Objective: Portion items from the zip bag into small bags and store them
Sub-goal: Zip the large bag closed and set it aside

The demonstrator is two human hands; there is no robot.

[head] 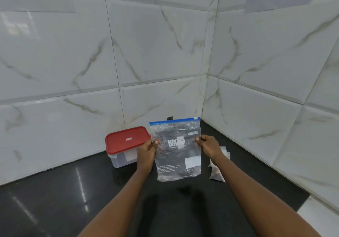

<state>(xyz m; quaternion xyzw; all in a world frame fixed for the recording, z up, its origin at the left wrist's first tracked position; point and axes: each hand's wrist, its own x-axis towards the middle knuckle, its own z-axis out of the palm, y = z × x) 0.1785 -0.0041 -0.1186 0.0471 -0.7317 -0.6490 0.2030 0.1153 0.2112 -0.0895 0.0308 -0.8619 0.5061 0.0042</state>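
Both hands hold a clear plastic zip bag (177, 150) with a blue zip strip upright over the black glossy worktop (64, 200).

The left hand (146, 149) has its grip closed on the bag's left edge, thumb pressed on the printed front face. The right hand (209, 146) pinches the right edge in the same way, so the bag hangs flat between the two grips with its blue strip on top. Whether anything is inside it cannot be told. Just left of the left grip, partly behind that hand, a clear rectangular plastic box with a red lid (126, 145) stands on the worktop with the lid on. Right of and below the right grip, small clear bags with dark contents (217, 172) lie on the worktop, partly hidden by the forearm. White marbled wall tiles (146, 53) rise beyond both grips.
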